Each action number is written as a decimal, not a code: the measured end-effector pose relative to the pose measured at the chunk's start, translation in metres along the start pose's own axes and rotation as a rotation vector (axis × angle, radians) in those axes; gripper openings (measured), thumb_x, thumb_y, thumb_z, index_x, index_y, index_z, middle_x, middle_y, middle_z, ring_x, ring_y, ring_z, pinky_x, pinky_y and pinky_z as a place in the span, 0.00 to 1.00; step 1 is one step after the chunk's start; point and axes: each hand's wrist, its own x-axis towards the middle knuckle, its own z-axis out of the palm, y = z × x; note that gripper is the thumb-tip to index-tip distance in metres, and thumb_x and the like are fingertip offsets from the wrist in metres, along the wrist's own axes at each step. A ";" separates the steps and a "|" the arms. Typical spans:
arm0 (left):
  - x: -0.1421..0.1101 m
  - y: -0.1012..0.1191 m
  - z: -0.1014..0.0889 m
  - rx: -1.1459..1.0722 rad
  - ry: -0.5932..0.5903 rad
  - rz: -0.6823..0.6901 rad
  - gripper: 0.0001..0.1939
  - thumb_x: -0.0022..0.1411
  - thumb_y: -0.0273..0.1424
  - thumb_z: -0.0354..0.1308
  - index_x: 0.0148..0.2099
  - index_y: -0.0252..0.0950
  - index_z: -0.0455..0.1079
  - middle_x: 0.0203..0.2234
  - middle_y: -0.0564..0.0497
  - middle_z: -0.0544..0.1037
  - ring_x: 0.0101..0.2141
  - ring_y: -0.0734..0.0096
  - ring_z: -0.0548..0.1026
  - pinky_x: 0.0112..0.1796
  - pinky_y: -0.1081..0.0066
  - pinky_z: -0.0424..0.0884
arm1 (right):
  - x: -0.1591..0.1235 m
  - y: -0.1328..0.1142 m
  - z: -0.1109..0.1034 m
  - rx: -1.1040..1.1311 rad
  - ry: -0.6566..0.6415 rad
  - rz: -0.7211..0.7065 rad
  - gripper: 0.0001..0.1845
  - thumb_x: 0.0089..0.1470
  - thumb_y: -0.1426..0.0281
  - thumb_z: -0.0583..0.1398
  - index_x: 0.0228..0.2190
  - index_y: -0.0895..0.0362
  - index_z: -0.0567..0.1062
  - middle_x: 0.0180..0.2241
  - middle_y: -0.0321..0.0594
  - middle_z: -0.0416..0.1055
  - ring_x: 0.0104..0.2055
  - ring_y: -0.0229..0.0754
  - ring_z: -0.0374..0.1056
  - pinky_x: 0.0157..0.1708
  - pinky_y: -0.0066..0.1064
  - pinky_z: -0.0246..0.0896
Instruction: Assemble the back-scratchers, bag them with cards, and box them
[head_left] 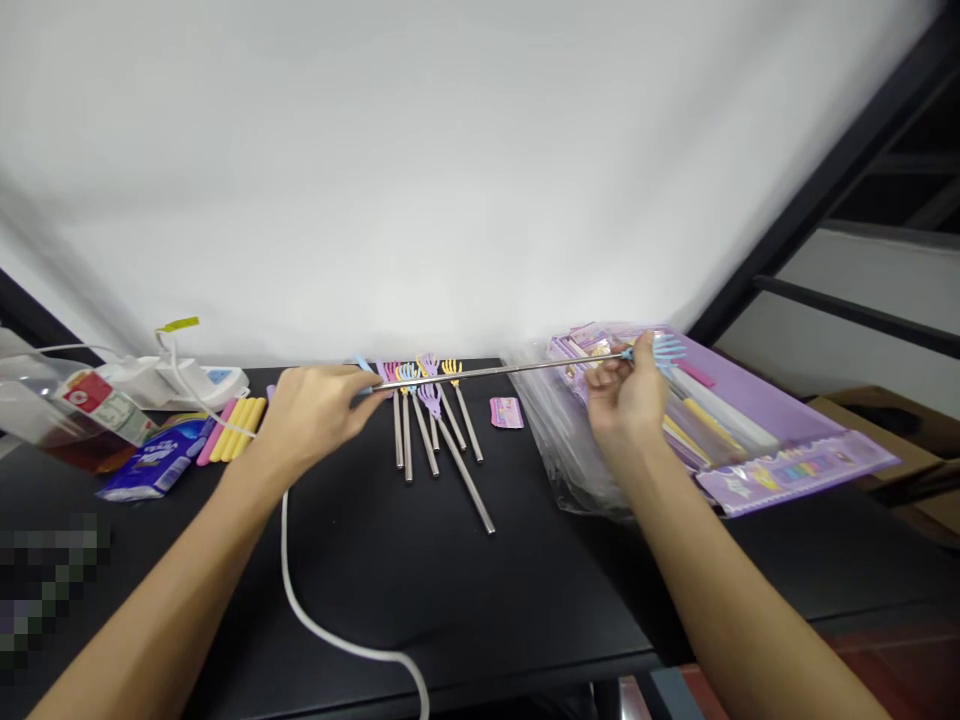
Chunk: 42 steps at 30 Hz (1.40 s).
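Note:
A telescopic back scratcher (487,372) with a blue hand-shaped head is stretched out long, nearly level above the table. My left hand (319,415) is closed on its left end, where a bit of light blue shows. Just below the blue claw, my right hand (628,390) pinches the thin metal rod. Under the rod lie several more back scratchers (466,480) with steel shafts and purple, yellow, pink and blue claws. Beside them is a small pink and purple card (506,412).
Purple packaging with clear plastic (795,470) lies at right. On the left are yellow and pink tubes (238,428), a blue tissue pack (159,458), a bottle (82,420) and a white power strip (202,382). A white cable (300,605) crosses the black table (510,600).

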 end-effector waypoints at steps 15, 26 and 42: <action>0.011 0.043 0.000 -0.009 0.104 0.167 0.13 0.72 0.33 0.53 0.39 0.38 0.78 0.26 0.51 0.83 0.25 0.67 0.78 0.26 0.69 0.65 | -0.007 -0.001 0.001 -0.058 -0.127 0.041 0.30 0.59 0.46 0.59 0.19 0.56 0.65 0.12 0.27 0.55 0.13 0.28 0.48 0.12 0.22 0.46; 0.013 0.039 0.001 -0.001 0.200 0.188 0.10 0.71 0.32 0.56 0.47 0.37 0.78 0.28 0.52 0.84 0.28 0.68 0.81 0.29 0.69 0.71 | 0.001 -0.009 -0.002 -0.006 -0.089 0.042 0.28 0.57 0.46 0.61 0.21 0.56 0.65 0.14 0.25 0.56 0.13 0.27 0.47 0.13 0.21 0.46; 0.018 0.062 -0.001 -0.046 0.280 0.278 0.10 0.69 0.29 0.58 0.34 0.34 0.74 0.25 0.50 0.82 0.26 0.67 0.80 0.27 0.69 0.70 | -0.006 -0.003 -0.001 -0.017 -0.145 -0.059 0.27 0.51 0.48 0.67 0.21 0.57 0.68 0.15 0.26 0.60 0.14 0.26 0.52 0.14 0.21 0.48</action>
